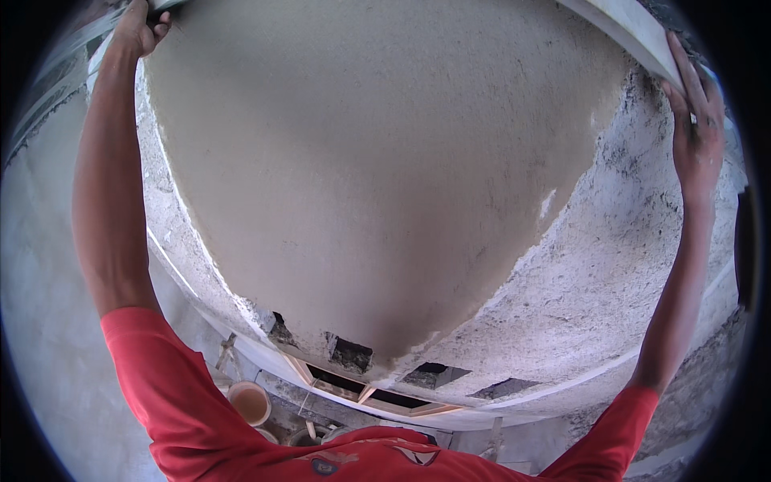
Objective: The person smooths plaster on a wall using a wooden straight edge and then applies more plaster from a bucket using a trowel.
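Long pale straightedge board (634, 36) spans overhead across smooth wet grey plaster (377, 161); left hand (138, 28) fisted on one end, right hand (695, 128) flat, fingers spread, on the other.

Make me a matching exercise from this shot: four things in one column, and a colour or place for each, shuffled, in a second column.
1. left hand
2. right hand
3. bucket
4. fresh plaster patch

A. orange rim, far below
B. top left, gripping the straightedge end
C. smooth tan, centre of the wall
D. upper right, fingers flat on the long pale straightedge

Pairs: 1-B, 2-D, 3-A, 4-C
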A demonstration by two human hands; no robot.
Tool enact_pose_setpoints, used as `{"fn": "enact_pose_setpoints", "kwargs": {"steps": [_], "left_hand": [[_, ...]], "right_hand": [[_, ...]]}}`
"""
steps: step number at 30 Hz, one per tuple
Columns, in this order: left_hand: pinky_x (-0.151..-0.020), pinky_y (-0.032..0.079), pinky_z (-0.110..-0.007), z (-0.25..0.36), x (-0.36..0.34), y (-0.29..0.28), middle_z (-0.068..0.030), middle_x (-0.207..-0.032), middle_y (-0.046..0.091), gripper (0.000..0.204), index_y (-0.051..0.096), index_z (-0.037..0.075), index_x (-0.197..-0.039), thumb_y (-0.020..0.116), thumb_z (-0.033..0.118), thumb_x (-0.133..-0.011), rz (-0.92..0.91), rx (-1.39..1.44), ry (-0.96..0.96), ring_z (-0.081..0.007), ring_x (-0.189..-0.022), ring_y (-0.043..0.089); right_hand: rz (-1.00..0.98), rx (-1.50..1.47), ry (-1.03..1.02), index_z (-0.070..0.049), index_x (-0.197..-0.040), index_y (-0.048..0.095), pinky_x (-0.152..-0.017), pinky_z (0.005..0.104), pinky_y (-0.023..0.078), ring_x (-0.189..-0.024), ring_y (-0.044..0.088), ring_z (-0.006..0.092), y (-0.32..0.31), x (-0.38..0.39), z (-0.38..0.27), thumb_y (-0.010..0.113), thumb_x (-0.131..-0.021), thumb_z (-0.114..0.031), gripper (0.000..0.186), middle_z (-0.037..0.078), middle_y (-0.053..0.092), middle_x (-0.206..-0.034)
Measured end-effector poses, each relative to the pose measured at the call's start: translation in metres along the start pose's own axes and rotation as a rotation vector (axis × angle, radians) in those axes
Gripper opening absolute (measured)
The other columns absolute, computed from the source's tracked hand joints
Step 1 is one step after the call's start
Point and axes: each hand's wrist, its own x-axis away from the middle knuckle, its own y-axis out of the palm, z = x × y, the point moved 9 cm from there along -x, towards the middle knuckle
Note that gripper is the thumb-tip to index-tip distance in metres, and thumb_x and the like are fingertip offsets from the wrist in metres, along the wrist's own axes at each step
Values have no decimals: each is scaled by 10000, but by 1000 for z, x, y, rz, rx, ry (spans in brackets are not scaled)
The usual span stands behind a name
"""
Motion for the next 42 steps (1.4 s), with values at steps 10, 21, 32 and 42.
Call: {"fn": "enact_pose_setpoints", "kwargs": {"steps": [10, 21, 32, 42], "left_hand": [[-393, 514, -256, -107, 140, 11, -96, -856, 604, 377, 505, 19, -1126, 402, 374, -1051, 21, -66, -139, -198, -589, 620], [-385, 471, -334, -313, 375, 15, -127, -776, 569, 546, 487, -60, -1140, 540, 450, -953, 85, 48, -529, -219, -510, 568], [-383, 401, -318, -295, 319, -29, -40, -640, 457, 546, 528, -10, -999, 416, 525, -992, 270, 19, -448, -136, -473, 468], [-382, 404, -299, -184, 95, -86, 26, -679, 559, 241, 585, 152, -953, 463, 355, -998, 246, 119, -186, -121, -543, 564]], "right_hand": [[-247, -341, 125, -180, -1451, 531, -900, 434, 488, -1096, 561, 340, -41, 182, -107, 650, -920, -8, 572, 189, 575, -1198], [-593, -712, 290, -156, -1463, 482, -947, 588, 394, -1180, 448, 467, -87, 447, -174, 535, -1028, -282, 455, 276, 454, -1313], [-356, -731, 451, -139, -1413, 570, -928, 520, 390, -1161, 440, 389, -85, 347, -207, 655, -925, -44, 504, 207, 482, -1221], [-312, -528, 373, -189, -1439, 567, -867, 422, 406, -1084, 480, 281, -40, 154, -225, 751, -829, -19, 660, 119, 514, -1148]]}}
